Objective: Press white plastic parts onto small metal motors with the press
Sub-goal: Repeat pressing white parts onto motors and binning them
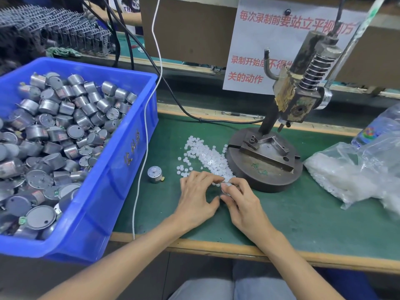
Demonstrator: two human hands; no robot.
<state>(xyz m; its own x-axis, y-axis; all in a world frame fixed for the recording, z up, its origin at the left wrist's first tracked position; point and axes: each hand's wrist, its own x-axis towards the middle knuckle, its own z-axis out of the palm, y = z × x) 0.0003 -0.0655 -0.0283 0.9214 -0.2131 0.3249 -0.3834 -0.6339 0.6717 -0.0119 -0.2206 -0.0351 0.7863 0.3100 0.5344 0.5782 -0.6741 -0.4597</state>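
Hands meet low on the green bench (303,224), right in front of the press (266,163). Right hand (243,204) has fingers and thumb curled round a small metal motor (226,192), and only a sliver of shiny casing peeks out between them. Left hand (198,197) sits opposite with its fingers bent and their tips down on top of that same motor. Is a white piece pinched under them? Can't tell, the fingers cover the spot.

Just beyond the knuckles, a loose heap of white plastic parts (203,156) is scattered over the green surface, its far edge right up against the press's round base. Off to the left a second motor (155,174) stands upright on its own, with a white part seated on top.

Further left, at the bench's end, the blue bin (129,152) is heaped with metal motors. Over on the right a clear bag (346,178) of more white parts lies slumped, with a water bottle (381,126) just behind it. Up above, the press head (299,102) is raised, well apart from the fixture plate on the base.
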